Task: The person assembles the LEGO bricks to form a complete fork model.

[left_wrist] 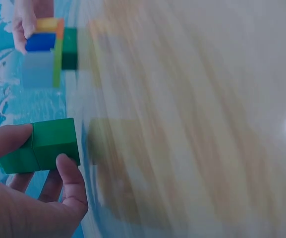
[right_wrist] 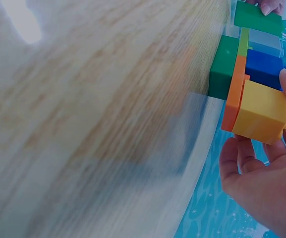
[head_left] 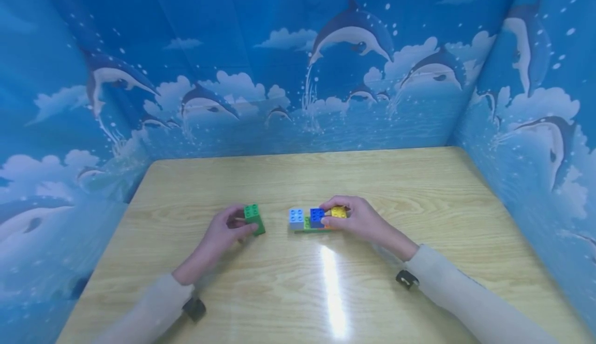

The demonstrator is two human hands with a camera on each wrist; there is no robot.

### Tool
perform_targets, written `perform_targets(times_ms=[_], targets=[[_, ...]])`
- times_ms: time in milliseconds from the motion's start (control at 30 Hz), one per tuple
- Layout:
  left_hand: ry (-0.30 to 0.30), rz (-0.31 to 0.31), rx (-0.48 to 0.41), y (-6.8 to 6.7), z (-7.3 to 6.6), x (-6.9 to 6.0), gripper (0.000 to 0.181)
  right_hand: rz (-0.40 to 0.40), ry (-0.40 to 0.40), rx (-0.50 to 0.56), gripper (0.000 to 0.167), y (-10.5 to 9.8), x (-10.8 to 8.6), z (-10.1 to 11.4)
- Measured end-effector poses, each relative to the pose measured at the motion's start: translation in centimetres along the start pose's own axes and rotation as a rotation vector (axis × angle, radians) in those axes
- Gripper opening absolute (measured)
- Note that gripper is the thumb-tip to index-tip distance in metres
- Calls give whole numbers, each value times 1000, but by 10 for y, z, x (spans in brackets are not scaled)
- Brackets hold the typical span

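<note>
My left hand grips two stacked green blocks between thumb and fingers, left of a small block build. My right hand is at the build and pinches its dark blue block. A light blue block stands at the build's left end and a yellow block at its right end. Under these lie a light green plate and an orange plate. Below the plates is a dark green block. In the right wrist view the yellow block looks slightly tilted against the orange plate.
The wood-grain table carries the blocks and shows a bright light reflection. Blue dolphin-print cloth surrounds its back and sides. A dark band device sits at each wrist.
</note>
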State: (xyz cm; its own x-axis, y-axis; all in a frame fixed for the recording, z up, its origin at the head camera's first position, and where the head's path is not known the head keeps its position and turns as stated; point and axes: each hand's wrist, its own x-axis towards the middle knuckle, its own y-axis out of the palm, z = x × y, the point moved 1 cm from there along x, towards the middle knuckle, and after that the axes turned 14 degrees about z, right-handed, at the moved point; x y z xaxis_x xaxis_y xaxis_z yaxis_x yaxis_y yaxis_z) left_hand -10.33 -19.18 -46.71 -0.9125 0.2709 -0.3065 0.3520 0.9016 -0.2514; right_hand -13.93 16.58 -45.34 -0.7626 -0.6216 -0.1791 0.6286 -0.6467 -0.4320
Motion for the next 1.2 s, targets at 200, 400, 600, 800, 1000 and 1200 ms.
perform_targets(times_ms=[200,400,600,800,1000,1200], targets=[[31,57,2,17,-6,-10,46,-2,-4,-12,31,1,-1,-1],[57,119,6,33,-8,-16,46,-4,-16,-11,31,2,-1,-2],[36,158,-32,52,-8,-17,49,-5,-17,-12,31,2,0,-1],[69,199,-86,72,-14,-16,48,-8,-26,-13,31,1,-1,-2],[115,226,-83,90,-18,-11,48,-11,-22,-15,33,1,1,-3],[134,247,-90,108,-19,-8,44,-11,-31,-20,33,0,1,-5]])
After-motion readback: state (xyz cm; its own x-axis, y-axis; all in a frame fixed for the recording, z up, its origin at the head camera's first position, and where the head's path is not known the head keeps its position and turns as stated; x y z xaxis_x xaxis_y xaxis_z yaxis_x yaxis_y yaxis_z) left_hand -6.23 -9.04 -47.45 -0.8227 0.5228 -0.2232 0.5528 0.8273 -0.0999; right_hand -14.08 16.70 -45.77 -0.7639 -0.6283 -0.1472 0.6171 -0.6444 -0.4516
